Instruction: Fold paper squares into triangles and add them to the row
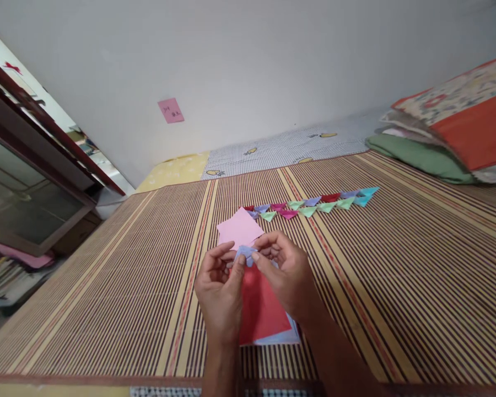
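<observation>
A small folded piece of light blue paper (245, 252) is pinched between my two hands, just above a stack of paper. My left hand (221, 275) grips its left side with thumb and fingers. On its right side, the thumb and fingers of my right hand (287, 270) are closed. Below lies a red paper sheet (264, 309) on top of light blue sheets (291, 334), partly hidden by my hands. Pink paper (240, 225) lies just beyond my fingers. Farther off, small folded paper triangles (308, 211) in green, red, purple and blue form two rows.
A striped woven mat (140, 286) covers the bed. Folded bedding (471, 127) is piled at the right. A pink note (171, 110) sticks to the wall behind. At the left stands a dark-framed glass panel (25, 182), with clutter beneath it.
</observation>
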`<state>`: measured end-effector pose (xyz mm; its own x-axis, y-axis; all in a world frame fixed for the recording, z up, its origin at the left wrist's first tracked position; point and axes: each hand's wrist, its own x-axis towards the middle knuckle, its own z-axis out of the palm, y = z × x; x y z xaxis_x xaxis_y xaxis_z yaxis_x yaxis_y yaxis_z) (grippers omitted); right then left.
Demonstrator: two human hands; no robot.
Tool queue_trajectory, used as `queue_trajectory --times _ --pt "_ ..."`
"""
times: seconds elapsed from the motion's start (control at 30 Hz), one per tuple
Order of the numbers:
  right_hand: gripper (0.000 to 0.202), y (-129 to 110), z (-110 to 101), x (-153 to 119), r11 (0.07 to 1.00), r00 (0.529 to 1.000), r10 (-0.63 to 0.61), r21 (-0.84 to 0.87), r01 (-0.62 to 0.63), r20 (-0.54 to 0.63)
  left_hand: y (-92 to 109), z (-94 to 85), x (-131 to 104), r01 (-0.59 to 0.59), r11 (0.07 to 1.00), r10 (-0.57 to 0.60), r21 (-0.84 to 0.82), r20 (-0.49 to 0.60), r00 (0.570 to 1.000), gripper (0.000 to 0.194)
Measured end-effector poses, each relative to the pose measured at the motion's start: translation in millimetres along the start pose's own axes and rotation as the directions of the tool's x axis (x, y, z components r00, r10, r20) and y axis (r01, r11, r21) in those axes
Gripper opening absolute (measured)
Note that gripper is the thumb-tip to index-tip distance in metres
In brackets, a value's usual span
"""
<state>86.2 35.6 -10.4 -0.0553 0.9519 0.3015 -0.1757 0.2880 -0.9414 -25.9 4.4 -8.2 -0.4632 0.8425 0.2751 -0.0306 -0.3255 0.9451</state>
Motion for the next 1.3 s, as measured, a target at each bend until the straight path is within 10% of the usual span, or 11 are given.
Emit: queue_trajectory --times 0.37,0.8,1.3 --pt "0.010 2 -2 0 0.999 0.999 0.036 0.017 -0.037 0.039 1 3.9 -3 -0.047 0.997 0.049 0.053 -0.037 0.998 0.030" --pt "0.009 -4 -24 6 0.970 0.980 -0.057 -0.222 0.100 0.191 5 -11.9 8 0.186 0.980 -0.199 0.071 0.278 0.940 0.014" --pt "0.010 -1 -24 7 0.988 0.974 -0.002 -0.147 0.037 0.227 1 -8.3 6 -0.024 0.980 -0.019 0.197 0.213 0.977 0.012"
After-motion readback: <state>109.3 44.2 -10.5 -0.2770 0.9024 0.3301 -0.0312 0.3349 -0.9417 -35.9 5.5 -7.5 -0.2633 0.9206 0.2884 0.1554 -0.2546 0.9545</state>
